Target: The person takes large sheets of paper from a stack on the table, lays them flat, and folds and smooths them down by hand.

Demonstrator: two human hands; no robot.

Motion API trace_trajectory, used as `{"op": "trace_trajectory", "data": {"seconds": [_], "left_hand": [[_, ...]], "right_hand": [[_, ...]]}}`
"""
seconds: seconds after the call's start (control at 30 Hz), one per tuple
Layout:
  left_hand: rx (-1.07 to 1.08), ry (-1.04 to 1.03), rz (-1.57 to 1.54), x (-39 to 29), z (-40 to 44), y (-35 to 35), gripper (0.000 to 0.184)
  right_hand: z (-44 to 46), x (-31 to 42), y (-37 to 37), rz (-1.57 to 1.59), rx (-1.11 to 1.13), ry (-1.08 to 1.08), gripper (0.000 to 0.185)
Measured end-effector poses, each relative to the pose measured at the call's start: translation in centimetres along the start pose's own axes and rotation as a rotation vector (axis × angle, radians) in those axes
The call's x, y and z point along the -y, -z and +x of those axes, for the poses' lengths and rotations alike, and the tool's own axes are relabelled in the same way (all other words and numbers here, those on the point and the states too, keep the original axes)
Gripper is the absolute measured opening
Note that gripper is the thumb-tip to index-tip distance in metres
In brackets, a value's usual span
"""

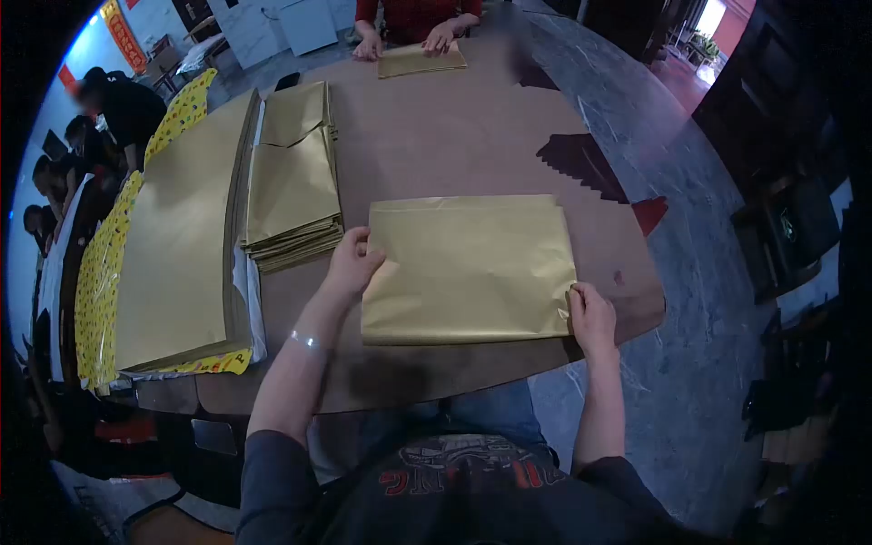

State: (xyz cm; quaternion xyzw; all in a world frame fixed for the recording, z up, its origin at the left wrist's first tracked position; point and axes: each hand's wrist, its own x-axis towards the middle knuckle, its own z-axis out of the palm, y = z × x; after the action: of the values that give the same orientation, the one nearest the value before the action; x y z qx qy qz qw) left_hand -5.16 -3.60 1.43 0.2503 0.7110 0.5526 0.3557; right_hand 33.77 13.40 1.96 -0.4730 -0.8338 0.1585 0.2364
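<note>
The brown surface [427,136] supports the gold paper [468,268]; your left grip [352,267] and right grip [594,320] grasp its opposite side edges, apparently to keep it flat.

A red banner [123,36] hangs at upper left, near people in dark clothes [130,107].

The folded gold sheet [468,272] hides the table [427,136] beneath it, and some fingertips of the left hand [352,265] and right hand [592,318] are out of sight at its edges. The top edge cuts off the head of the person across [418,20]. A dark shape [520,45] beside them is too blurred to identify. The large stack [186,227] covers most of the yellow patterned sheet [98,272]. Faces of the people at left [132,109] are blurred or too small to read.
</note>
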Motion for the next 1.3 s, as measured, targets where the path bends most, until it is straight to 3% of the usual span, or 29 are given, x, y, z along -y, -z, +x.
{"op": "trace_trajectory", "data": {"seconds": [0.13, 0.2, 0.3, 0.33, 0.4, 0.43, 0.53, 0.57, 0.63, 0.67, 0.83, 1.07, 1.3], "left_hand": [[-0.163, -0.14, -0.001, -1.1, 4.4, -1.1, 0.05], [-0.166, -0.19, 0.24, -0.9, 5.4, -0.8, 0.047], [-0.021, -0.022, 0.117, -1.6, 5.0, -0.2, 0.044], [-0.047, -0.242, 0.312, -2.1, 4.1, -0.2, 0.038], [0.07, -0.234, 0.324, -3.0, 3.3, 0.3, 0.032], [0.078, -0.246, 0.574, -2.9, 4.2, 1.0, 0.031], [0.113, -0.33, 0.619, -3.2, 4.6, 1.6, 0.029], [0.113, -0.328, 0.621, -3.4, 4.7, 1.6, 0.029], [0.137, -0.109, 0.646, -4.8, 4.5, 1.4, 0.029], [0.099, -0.284, 0.646, -2.9, 5.7, 1.8, 0.025], [0.127, -0.163, 0.627, -3.5, 5.7, 1.9, 0.025], [0.12, -0.219, 0.846, -3.7, 5.4, 2.2, 0.024], [0.177, -0.282, 0.819, -4.7, 3.8, 2.3, 0.021]], "right_hand": [[-0.3, 0.1, 0.5, 0.055, 0.074, 0.009, 0.02], [-0.5, 0.2, 0.8, 0.035, 0.101, -0.022, 0.019], [-0.5, 0.3, 0.8, 0.027, 0.065, 0.0, 0.018], [-0.5, 0.3, 0.7, 0.001, 0.068, -0.007, 0.018], [-0.5, -0.2, 0.3, 0.014, 0.05, 0.055, 0.017], [-0.4, -0.2, 0.3, -0.016, 0.064, 0.036, 0.017], [-0.6, -0.2, 0.0, -0.029, 0.018, 0.078, 0.015], [-0.6, -0.1, 0.2, -0.034, 0.04, 0.046, 0.014], [-0.6, 0.3, 0.3, -0.033, 0.063, 0.011, 0.014], [-0.6, 0.3, 0.2, -0.032, 0.052, 0.017, 0.014], [-0.6, 0.2, 0.2, -0.036, 0.027, 0.028, 0.015], [-0.6, 0.1, 0.2, -0.012, -0.015, 0.018, 0.016], [-0.8, 0.2, 0.2, -0.031, -0.006, 0.007, 0.016]]}}
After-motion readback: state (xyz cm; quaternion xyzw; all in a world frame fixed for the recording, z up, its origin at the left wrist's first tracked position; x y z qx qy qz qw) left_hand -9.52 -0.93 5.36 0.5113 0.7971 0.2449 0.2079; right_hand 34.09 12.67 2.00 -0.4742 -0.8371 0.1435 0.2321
